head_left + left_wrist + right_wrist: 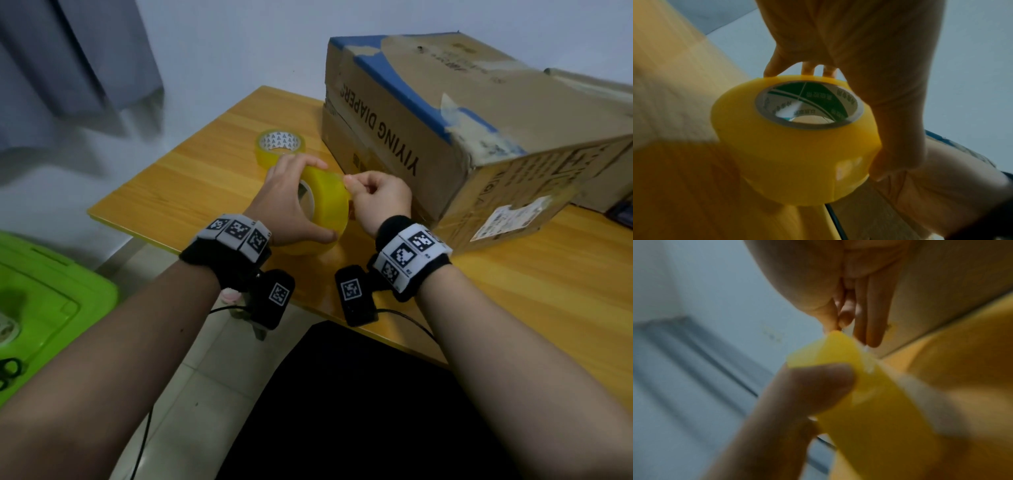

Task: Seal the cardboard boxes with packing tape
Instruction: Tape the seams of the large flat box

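Wood-grain table (191, 185) is filling the middle of the room, standing against a pale wall with a grey curtain (75, 58) hanging at the far left and a green plastic bin (44, 301) sitting on the tiled floor beside it. Left hand (291, 202) is gripping the yellow tape roll (329, 212) on edge above the tabletop — fingers over the top, thumb underneath. Right hand (376, 198) is pinching at the roll's outer surface with thumb and forefinger. Spare tape roll (280, 145) is lying flat just beyond, near the worn cardboard box (462, 137) — it is resting on the table's right side.
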